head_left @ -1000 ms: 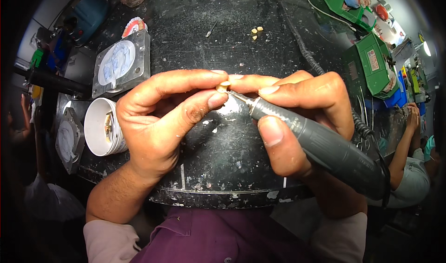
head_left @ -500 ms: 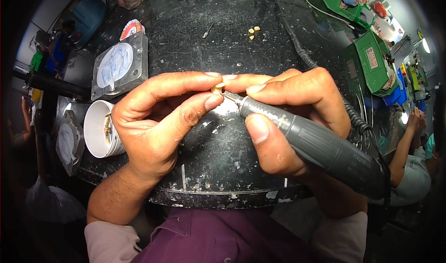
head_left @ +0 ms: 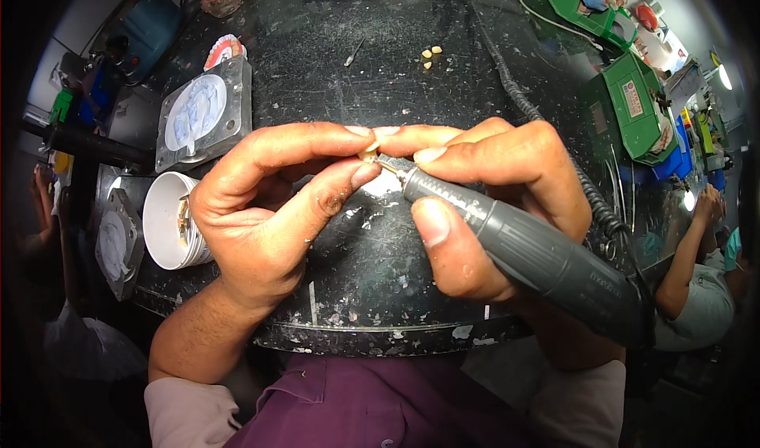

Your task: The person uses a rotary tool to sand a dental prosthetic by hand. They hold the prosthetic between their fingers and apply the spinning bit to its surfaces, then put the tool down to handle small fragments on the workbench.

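Between thumb and index finger, my left hand [head_left: 265,195] pinches a small cream artificial tooth [head_left: 369,154]. My right hand [head_left: 499,187] is wrapped round a dark grey rotary handpiece [head_left: 538,250], thumb below and fingers on top. Its thin metal bur points left and reaches the tooth; whether it touches is too small to tell. The right index fingertip meets the left index fingertip above the tooth. A pale patch of powder lies on the black bench [head_left: 356,250] beneath my hands. Several more cream teeth [head_left: 428,55] and a loose bur [head_left: 354,53] lie farther off.
At left stand a metal flask half [head_left: 237,100] with pale blue-white filling, a white tub [head_left: 162,218], another flask half [head_left: 119,242] and a denture model [head_left: 225,50]. Green bins [head_left: 633,104] are at right, near the handpiece's coiled cord [head_left: 514,92]. Other people's arms [head_left: 689,250] show at the sides.
My right hand and the handpiece have shifted slightly left, and the handpiece's rear end has dipped a little. My left hand holds the tooth in nearly the same place.
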A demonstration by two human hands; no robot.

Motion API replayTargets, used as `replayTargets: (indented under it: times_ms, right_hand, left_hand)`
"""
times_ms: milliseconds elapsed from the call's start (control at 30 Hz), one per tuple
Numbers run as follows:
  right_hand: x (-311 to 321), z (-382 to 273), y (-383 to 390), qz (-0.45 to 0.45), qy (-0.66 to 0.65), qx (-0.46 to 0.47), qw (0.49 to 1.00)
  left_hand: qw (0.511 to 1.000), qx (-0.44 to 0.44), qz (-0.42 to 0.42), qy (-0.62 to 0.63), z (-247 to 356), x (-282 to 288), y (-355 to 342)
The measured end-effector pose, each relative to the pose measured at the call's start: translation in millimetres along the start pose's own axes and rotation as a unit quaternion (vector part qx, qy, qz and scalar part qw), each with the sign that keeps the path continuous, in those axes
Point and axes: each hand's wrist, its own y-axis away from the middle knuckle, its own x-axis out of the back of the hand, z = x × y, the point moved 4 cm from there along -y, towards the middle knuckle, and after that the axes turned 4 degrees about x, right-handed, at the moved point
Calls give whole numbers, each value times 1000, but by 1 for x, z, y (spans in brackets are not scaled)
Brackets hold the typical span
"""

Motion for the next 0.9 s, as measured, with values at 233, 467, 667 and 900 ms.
replayTargets:
  times_ms: [233,467,667,900]
  right_hand:
    - [0,1,0,4,-8,16,1000]
    - [-1,3,0,8,4,27,1000]
    - [-1,3,0,3,-15,11,1000]
    - [1,2,0,5,-25,-17,1000]
  left_hand:
    - [1000,3,-2,28,-2,2,0]
    - [999,26,5,48,-4,3,0]
    - [1000,10,1,28,-2,3,0]
    - [1000,12,-2,24,-1,1,-2]
